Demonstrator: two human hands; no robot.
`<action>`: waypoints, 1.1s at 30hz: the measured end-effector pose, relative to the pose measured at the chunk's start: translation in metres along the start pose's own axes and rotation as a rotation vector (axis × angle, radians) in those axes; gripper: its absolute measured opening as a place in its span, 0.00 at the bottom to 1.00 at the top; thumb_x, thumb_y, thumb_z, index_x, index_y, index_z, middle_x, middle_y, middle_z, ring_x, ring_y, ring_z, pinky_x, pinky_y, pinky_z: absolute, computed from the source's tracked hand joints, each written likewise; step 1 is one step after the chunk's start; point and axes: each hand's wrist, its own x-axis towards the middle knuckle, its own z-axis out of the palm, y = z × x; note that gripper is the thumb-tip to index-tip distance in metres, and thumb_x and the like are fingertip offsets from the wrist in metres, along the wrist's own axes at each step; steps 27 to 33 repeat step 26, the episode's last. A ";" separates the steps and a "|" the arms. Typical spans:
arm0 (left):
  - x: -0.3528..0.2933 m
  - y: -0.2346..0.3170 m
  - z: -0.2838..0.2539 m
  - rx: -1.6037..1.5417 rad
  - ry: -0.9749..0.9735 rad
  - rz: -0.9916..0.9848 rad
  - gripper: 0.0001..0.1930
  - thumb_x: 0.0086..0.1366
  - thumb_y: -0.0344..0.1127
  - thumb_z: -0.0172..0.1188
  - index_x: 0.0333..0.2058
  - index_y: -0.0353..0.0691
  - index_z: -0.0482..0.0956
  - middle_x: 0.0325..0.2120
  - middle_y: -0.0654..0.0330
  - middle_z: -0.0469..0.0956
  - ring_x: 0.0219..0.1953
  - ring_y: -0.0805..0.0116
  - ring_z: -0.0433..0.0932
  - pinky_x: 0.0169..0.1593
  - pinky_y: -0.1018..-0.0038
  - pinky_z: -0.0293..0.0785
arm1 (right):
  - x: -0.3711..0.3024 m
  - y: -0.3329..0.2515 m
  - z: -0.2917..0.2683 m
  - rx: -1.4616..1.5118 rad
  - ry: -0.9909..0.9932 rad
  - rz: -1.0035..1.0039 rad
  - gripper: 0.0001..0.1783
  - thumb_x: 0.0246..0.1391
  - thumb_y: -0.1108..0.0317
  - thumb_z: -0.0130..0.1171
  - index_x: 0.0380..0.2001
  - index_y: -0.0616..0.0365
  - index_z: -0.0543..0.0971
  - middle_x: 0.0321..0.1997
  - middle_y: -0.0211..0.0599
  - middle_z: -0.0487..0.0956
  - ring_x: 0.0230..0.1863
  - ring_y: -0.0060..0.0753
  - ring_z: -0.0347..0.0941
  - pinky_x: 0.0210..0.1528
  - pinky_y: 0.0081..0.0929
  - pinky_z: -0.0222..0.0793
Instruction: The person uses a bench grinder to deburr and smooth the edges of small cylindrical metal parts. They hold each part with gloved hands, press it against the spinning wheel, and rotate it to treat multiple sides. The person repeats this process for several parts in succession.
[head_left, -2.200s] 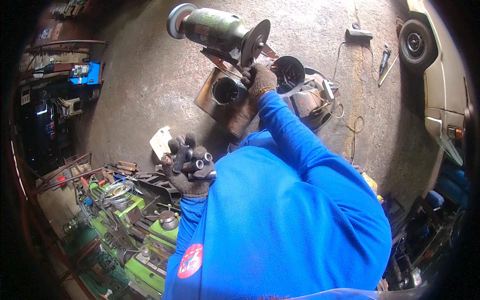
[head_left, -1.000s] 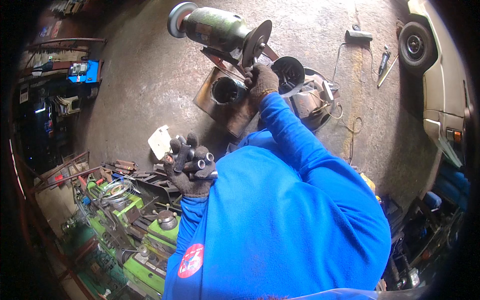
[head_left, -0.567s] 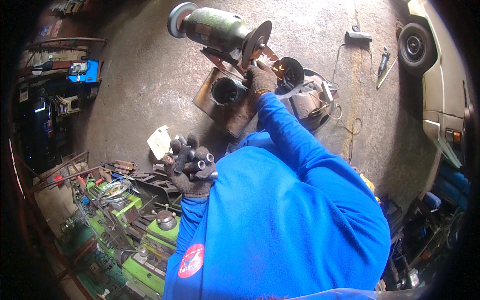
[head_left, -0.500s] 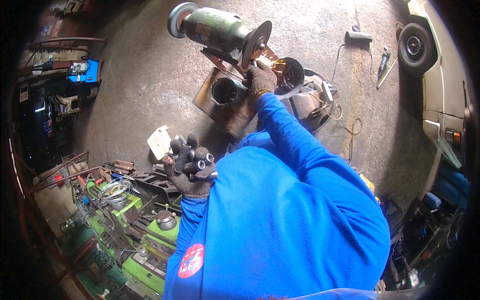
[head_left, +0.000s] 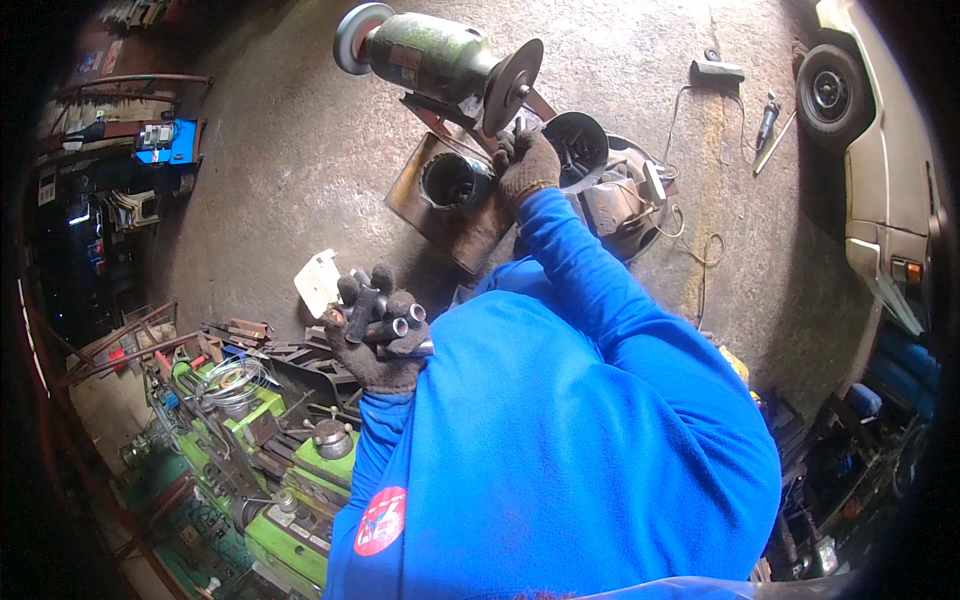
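Note:
My gloved left hand is closed around several short metal tubes, held close to my blue sleeve at the lower left of centre. Up ahead, my gloved right hand pinches a short metal tube. Its end points up just below the dark disc of a green bench grinder, and no sparks show there. Directly left of that hand stands an open round can with dark pieces inside. A second round container, on the right, holds more short tubes.
A rusty metal plate surrounds the left can. Cables and a motor-like housing lie right of my right arm. Green machinery fills the lower left. A vehicle wheel and an angle grinder are at the right.
The sparks at the disc have stopped. My right hand has drawn slightly back from the disc, with its tube tilted upward. My left hand has barely moved.

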 end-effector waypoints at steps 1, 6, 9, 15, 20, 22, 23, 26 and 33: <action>0.000 0.000 0.000 0.003 -0.007 -0.009 0.28 0.71 0.50 0.69 0.67 0.55 0.81 0.69 0.61 0.74 0.42 0.78 0.79 0.34 0.71 0.83 | 0.003 0.001 -0.003 -0.038 -0.069 -0.001 0.06 0.73 0.67 0.53 0.46 0.57 0.76 0.34 0.40 0.81 0.27 0.33 0.76 0.25 0.28 0.70; 0.001 -0.002 0.004 0.018 0.007 0.033 0.27 0.71 0.49 0.69 0.67 0.56 0.82 0.70 0.60 0.74 0.42 0.78 0.78 0.35 0.71 0.84 | 0.036 0.011 -0.021 -0.469 -0.244 -0.142 0.04 0.72 0.70 0.54 0.44 0.56 0.77 0.32 0.36 0.78 0.27 0.31 0.74 0.26 0.26 0.70; 0.000 0.002 0.002 -0.032 0.001 -0.015 0.25 0.71 0.49 0.69 0.65 0.56 0.83 0.70 0.60 0.74 0.42 0.79 0.78 0.35 0.71 0.84 | 0.007 0.007 -0.001 -0.290 -0.142 -0.022 0.05 0.71 0.73 0.55 0.45 0.57 0.80 0.33 0.37 0.80 0.28 0.29 0.76 0.28 0.26 0.72; 0.000 0.000 0.006 -0.039 -0.005 -0.033 0.26 0.71 0.49 0.70 0.66 0.54 0.82 0.69 0.59 0.76 0.40 0.81 0.77 0.34 0.72 0.83 | -0.017 0.010 0.015 -0.591 0.065 -0.258 0.19 0.62 0.74 0.65 0.56 0.57 0.88 0.37 0.38 0.86 0.32 0.28 0.83 0.30 0.29 0.81; -0.002 0.002 0.001 0.001 0.048 0.004 0.27 0.70 0.49 0.70 0.66 0.54 0.82 0.67 0.61 0.77 0.39 0.81 0.76 0.33 0.74 0.81 | -0.012 0.013 0.011 -0.706 0.055 -0.381 0.24 0.59 0.73 0.68 0.60 0.57 0.88 0.38 0.38 0.87 0.29 0.29 0.82 0.29 0.31 0.82; -0.001 0.001 0.004 -0.011 0.019 -0.001 0.28 0.70 0.50 0.70 0.67 0.54 0.81 0.65 0.62 0.77 0.39 0.81 0.77 0.33 0.74 0.81 | -0.003 0.015 0.006 -0.698 0.045 -0.406 0.24 0.60 0.72 0.68 0.61 0.57 0.88 0.38 0.38 0.87 0.29 0.30 0.82 0.30 0.32 0.82; -0.001 0.001 0.003 -0.016 0.018 -0.010 0.29 0.70 0.50 0.71 0.67 0.54 0.80 0.65 0.62 0.77 0.39 0.80 0.77 0.33 0.74 0.81 | 0.001 0.016 0.004 -0.694 0.029 -0.410 0.25 0.60 0.71 0.68 0.62 0.56 0.87 0.38 0.39 0.87 0.30 0.30 0.83 0.30 0.32 0.82; -0.001 0.004 0.001 -0.026 0.017 -0.029 0.31 0.69 0.51 0.71 0.69 0.54 0.79 0.65 0.62 0.76 0.40 0.79 0.77 0.34 0.73 0.82 | 0.027 0.012 -0.013 -0.432 -0.153 -0.198 0.37 0.62 0.66 0.71 0.74 0.52 0.75 0.39 0.41 0.87 0.29 0.36 0.83 0.29 0.34 0.82; -0.001 0.004 0.001 -0.026 0.017 -0.029 0.31 0.69 0.51 0.71 0.69 0.54 0.79 0.65 0.62 0.76 0.40 0.79 0.77 0.34 0.73 0.82 | 0.027 0.012 -0.013 -0.432 -0.153 -0.198 0.37 0.62 0.66 0.71 0.74 0.52 0.75 0.39 0.41 0.87 0.29 0.36 0.83 0.29 0.34 0.82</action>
